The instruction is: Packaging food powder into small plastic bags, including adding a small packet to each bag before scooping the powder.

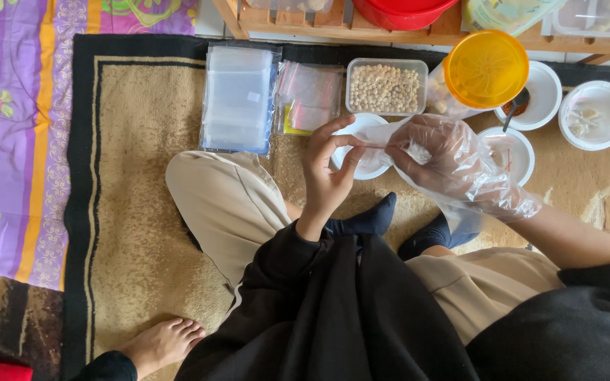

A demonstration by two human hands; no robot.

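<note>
Plastic-gloved right hand (440, 159), left hand (327, 164), small bag (374, 144)

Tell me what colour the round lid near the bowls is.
Translucent orange lid, clearest in the head view.

Soft, even daylight fills the scene; shadows stay faint. The orange lid (486, 68) at one o'clock glows brightly. Focus holds, edges bend slightly.
</note>
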